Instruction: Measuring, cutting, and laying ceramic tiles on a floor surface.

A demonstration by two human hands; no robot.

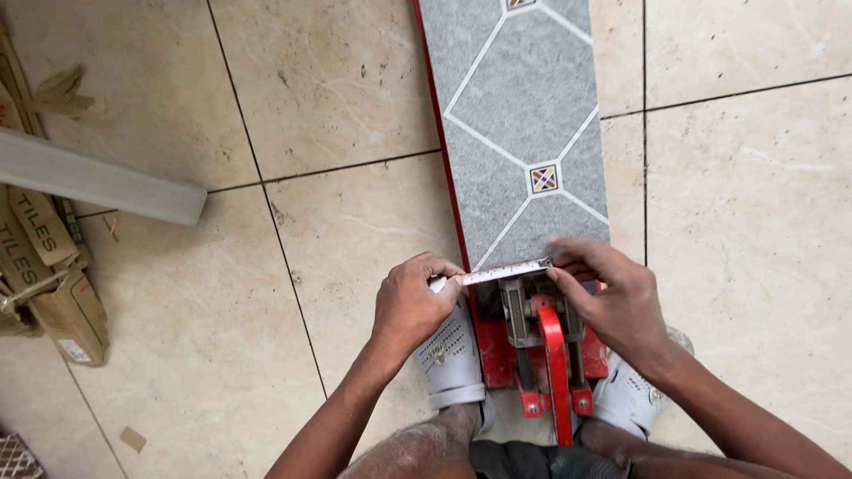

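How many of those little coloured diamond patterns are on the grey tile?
2. One diamond motif sits near the tile's lower right, just above the tape measure stretched between both hands. The other diamond motif is at the top edge, cut off by the frame. More may lie beyond view.

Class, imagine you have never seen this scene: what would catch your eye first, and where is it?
First, the grey patterned tile running up the middle on a red tile cutter, bright against the beige floor. Next, the left hand and right hand stretching a tape measure across the tile's near edge. At far left lie cardboard boxes and a pale grey bar.
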